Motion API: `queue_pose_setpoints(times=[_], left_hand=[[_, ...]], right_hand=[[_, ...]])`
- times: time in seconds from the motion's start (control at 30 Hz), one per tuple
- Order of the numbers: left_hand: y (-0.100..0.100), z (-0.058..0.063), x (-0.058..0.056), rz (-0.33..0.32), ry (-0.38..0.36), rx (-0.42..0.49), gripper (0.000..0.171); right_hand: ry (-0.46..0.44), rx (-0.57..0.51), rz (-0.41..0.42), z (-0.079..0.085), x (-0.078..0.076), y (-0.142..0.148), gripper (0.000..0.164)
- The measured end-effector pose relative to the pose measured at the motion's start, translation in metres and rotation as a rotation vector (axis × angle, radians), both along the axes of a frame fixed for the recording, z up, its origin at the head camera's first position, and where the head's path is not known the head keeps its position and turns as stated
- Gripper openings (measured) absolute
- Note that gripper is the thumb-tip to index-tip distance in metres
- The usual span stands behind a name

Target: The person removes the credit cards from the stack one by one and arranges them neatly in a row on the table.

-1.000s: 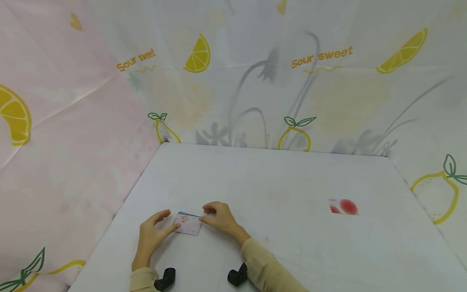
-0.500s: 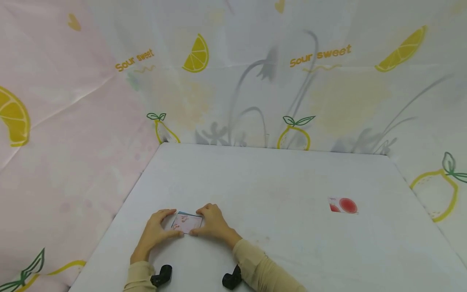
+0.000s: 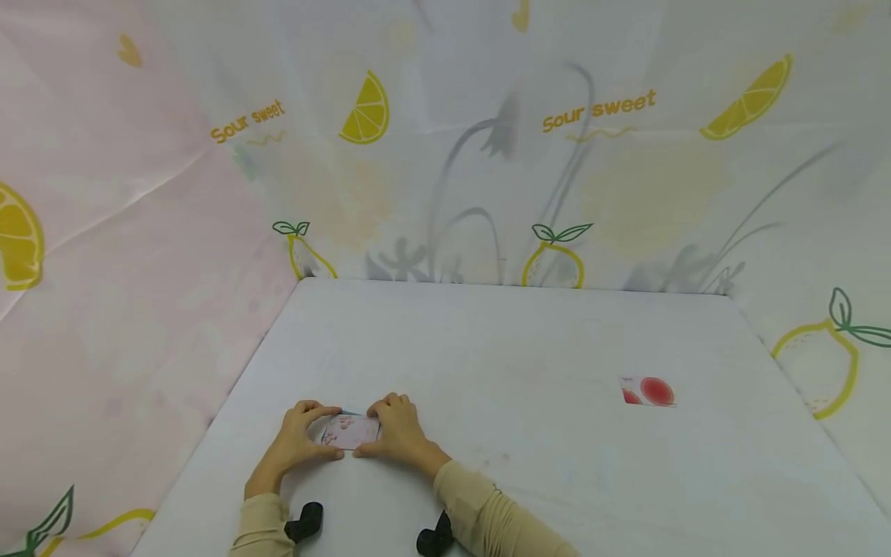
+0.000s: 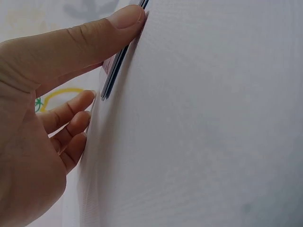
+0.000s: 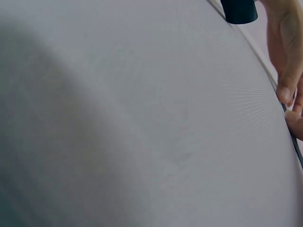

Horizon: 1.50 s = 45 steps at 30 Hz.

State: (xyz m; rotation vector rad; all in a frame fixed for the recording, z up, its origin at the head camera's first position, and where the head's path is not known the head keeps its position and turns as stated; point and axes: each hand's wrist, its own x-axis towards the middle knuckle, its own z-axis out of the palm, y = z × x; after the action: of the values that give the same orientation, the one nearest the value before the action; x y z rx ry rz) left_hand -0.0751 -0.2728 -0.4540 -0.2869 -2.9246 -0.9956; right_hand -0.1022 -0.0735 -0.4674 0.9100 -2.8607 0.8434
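Observation:
A small stack of cards [image 3: 351, 433] lies on the white table at the left, a pale pink flowered card on top and a blue edge showing behind it. My left hand [image 3: 294, 442] grips the stack's left part, thumb along the near edge and index finger at the far edge. From the other side my right hand [image 3: 400, 433] holds it the same way. The left wrist view shows the thumb [image 4: 125, 18] against the layered dark edges of the cards [image 4: 113, 75], low over the tabletop. At the right wrist view's border, both thumbs sit close together at the stack.
A single card with red round shapes [image 3: 654, 391] lies farther right on the white table [image 3: 501, 348]. Lemon-printed cloth [image 3: 445, 155] walls the back and sides. Black wrist devices [image 3: 304, 522] sit beside both cuffs.
Both hands have closed in around the stack, the right hand moving left and its thumb dropping to the near edge. The top card now sits straighter over the blue one.

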Motion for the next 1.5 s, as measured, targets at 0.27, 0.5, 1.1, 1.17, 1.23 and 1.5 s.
queue_pose_setpoints(times=[0.27, 0.5, 1.1, 1.17, 1.23, 1.5], left_hand=[[-0.002, -0.004, -0.002, 0.014, 0.000, 0.013, 0.062], [-0.001, -0.003, 0.001, 0.021, 0.020, 0.018, 0.060], [-0.002, -0.002, 0.003, 0.040, -0.040, 0.015, 0.066], [-0.003, -0.002, 0.003, 0.045, -0.060, 0.020, 0.068], [-0.004, -0.002, 0.003, 0.042, -0.057, 0.025, 0.070], [-0.003, 0.006, 0.003, 0.028, 0.075, 0.058, 0.064]], right_hand=[[-0.062, -0.021, -0.017, 0.004, -0.002, -0.002, 0.058], [-0.084, -0.050, -0.039, 0.006, -0.001, -0.003, 0.060], [-0.093, -0.024, 0.029, 0.008, 0.002, 0.001, 0.063], [-0.076, -0.036, 0.050, 0.006, 0.001, 0.003, 0.061], [-0.071, -0.064, 0.075, 0.005, 0.000, 0.005, 0.060], [-0.087, -0.239, 0.176, 0.003, -0.010, 0.016, 0.062]])
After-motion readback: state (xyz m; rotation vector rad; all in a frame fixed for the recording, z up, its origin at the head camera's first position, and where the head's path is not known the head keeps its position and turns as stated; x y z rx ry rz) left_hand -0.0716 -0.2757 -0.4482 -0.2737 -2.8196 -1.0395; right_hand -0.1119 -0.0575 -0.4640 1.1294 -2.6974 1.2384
